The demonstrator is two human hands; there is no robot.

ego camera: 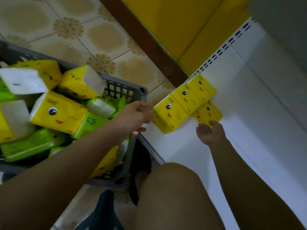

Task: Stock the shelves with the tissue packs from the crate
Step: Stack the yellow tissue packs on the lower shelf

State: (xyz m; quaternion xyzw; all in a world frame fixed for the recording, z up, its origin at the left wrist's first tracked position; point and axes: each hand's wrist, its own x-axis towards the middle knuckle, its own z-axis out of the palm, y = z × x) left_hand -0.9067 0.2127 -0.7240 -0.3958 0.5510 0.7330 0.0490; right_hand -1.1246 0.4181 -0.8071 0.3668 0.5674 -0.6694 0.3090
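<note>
Four yellow plastic-wrapped tissue packs (pixel 170 113) with cartoon faces on the white metal shelf (pixel 249 113): three in a touching row, a fourth pack (pixel 207 113) just beside them. Holds left hand (pixel 132 116) over the crate corner, fingers relaxed and gripping nothing, just beside the nearest pack's end (contact unclear). Shows right hand (pixel 210 133) palm up, fingers loosely curled and empty, fingertips at the fourth pack's near edge. More yellow packs (pixel 58 113) and green packs (pixel 28 145) heaped in the grey slotted plastic crate (pixel 126 90) on the patterned tile floor (pixel 106 37).
</note>
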